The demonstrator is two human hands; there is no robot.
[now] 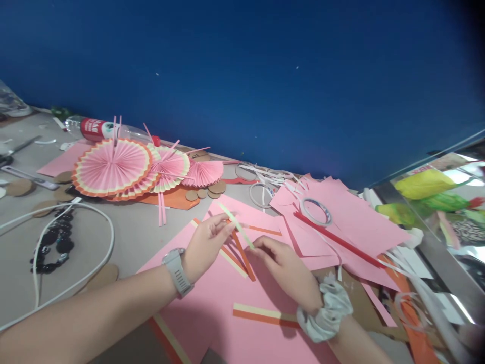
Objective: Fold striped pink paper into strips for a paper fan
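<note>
Between my hands stretches a narrow pale-green paper strip [242, 231]. My left hand [209, 237], with a grey watch on the wrist, pinches it near its upper end. At its lower end my right hand [278, 260] grips it, a pale scrunchie around that wrist. Under the strip, an orange paper strip [244, 258] slants down over pink paper sheets [212, 293]. Cream and orange strips [265, 314] lie side by side on the pink paper below my right hand. Another thin orange strip [263, 230] rests just behind the hands.
Pleated pink paper fans [113, 164] stand at the back left before a plastic bottle [93, 129]. Tape rolls [316, 211] and a red strip [337, 239] lie on pink sheets at right. A white cable [112, 237] loops around black beads [62, 240] at left. A blue wall [242, 86] rises behind.
</note>
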